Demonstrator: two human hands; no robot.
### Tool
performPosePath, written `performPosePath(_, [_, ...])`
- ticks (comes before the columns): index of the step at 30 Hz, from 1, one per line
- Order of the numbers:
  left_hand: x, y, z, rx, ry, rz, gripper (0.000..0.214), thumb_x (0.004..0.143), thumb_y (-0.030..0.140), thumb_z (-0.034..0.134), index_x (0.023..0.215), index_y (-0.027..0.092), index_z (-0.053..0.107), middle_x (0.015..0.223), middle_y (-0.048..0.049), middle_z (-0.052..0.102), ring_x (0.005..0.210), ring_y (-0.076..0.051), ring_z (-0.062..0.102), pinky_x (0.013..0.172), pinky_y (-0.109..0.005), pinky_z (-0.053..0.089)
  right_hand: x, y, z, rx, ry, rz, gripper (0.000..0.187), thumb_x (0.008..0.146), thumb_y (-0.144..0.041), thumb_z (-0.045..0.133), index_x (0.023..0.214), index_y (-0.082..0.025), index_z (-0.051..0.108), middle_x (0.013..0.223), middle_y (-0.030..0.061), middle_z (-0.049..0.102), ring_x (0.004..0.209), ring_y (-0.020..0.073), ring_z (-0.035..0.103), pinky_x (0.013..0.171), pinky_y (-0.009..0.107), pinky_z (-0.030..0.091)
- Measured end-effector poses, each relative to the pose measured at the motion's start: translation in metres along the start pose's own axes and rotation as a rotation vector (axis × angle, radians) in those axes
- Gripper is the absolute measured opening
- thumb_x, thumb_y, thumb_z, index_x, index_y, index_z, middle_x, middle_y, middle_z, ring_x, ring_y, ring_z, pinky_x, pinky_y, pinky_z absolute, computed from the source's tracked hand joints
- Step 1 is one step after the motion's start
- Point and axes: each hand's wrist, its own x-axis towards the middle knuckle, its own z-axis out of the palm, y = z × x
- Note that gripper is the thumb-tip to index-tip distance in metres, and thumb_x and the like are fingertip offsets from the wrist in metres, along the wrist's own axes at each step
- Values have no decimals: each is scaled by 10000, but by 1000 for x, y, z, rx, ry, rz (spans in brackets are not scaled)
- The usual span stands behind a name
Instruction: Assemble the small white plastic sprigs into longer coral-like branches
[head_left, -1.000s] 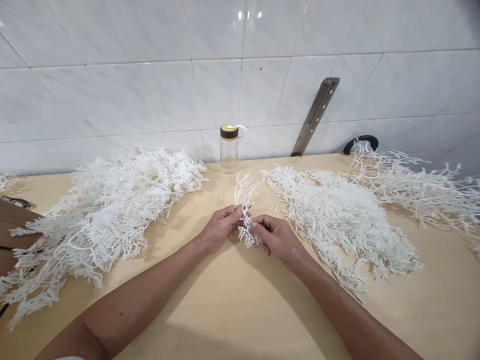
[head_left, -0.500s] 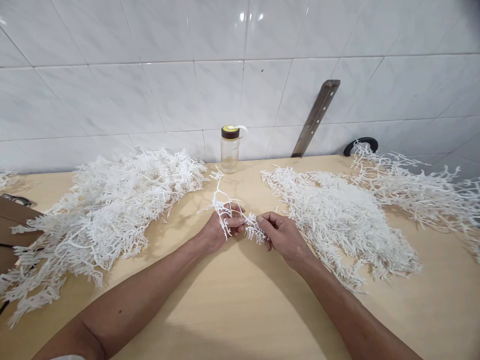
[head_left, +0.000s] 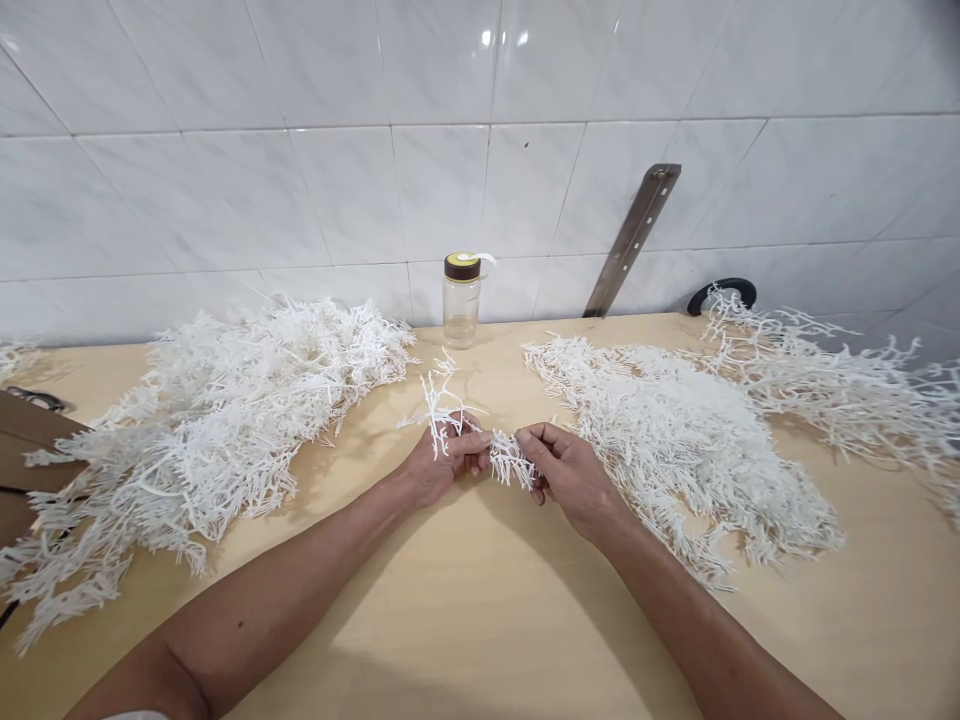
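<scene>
Above the middle of the table I hold a white plastic branch [head_left: 435, 412] with thin forked twigs. My left hand [head_left: 442, 465] pinches its stem between thumb and fingers, and the forked part stands up over that hand. At the other side my right hand [head_left: 559, 460] pinches the end of a small fringed white sprig [head_left: 511, 465] that spans the gap between the hands. Whether the sprig and the branch are joined is hidden by my left fingers.
Heaps of white branches lie on the left [head_left: 247, 420] and right [head_left: 682, 440], with looser branches [head_left: 832, 370] farther right. A bottle [head_left: 460, 300] stands near the tiled wall. A metal strip [head_left: 634, 240] leans there, beside a black ring [head_left: 721, 292]. A cardboard box [head_left: 34, 440] is at far left.
The forked branch over my left hand has tipped and turned, its upper twigs now lower. Both hands keep nearly the same place and grip.
</scene>
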Motion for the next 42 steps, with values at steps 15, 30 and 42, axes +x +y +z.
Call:
performPosePath(15, [2, -1, -2, -54, 40, -26, 367, 669, 305, 855, 841, 167, 561, 575, 35, 580, 513, -83, 536, 467, -188, 362, -2, -1, -4, 104, 29, 31, 458, 864, -607, 595, 995, -174, 663, 598, -27, 544, 461, 115, 519, 400, 233, 457])
performPosePath(30, [-2, 5, 2, -54, 75, -37, 620, 639, 279, 878, 1129, 173, 513, 733, -2, 679, 546, -111, 605, 499, -220, 429, -4, -5, -3, -10, -23, 14, 386, 834, -549, 667, 922, -174, 670, 586, -31, 584, 447, 105, 526, 431, 234, 453])
performPosePath(42, [-22, -7, 31, 237, 217, -83, 573, 822, 697, 534, 634, 156, 564, 524, -25, 595, 321, -97, 488, 320, -220, 271, 0, -5, -8, -2, 152, -54, 385, 806, -548, 698, 946, -190, 680, 593, -34, 586, 463, 123, 560, 483, 268, 506])
